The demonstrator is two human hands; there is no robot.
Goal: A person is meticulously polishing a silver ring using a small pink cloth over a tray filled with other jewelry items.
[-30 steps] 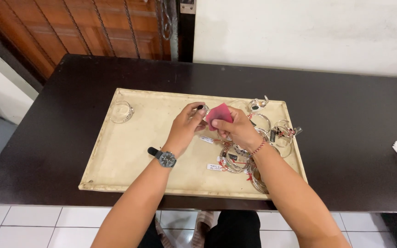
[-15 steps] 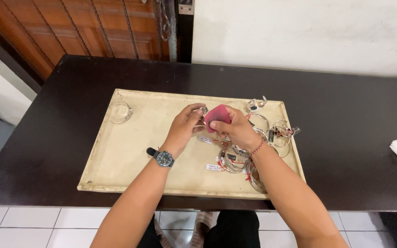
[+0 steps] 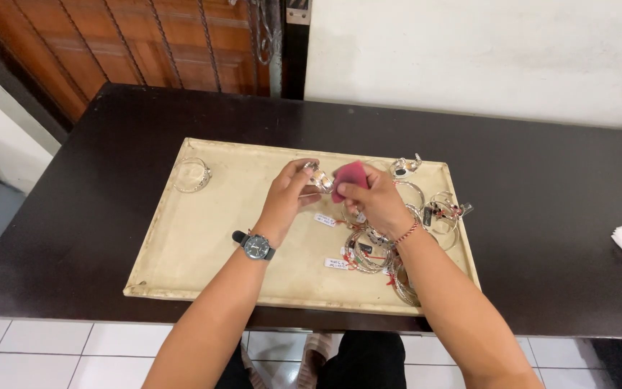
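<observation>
So my left hand is pinching a small silver bangle over the beige tray, and my right hand is gripping a pink cloth pressed right against it. A pile of tagged bangles sits under my right wrist, on the dark surface.

Small white rectangular price tags on beige tray, near silver bangles: one below the hands, two more lower among bangles. No packages, signs, screens.
</observation>
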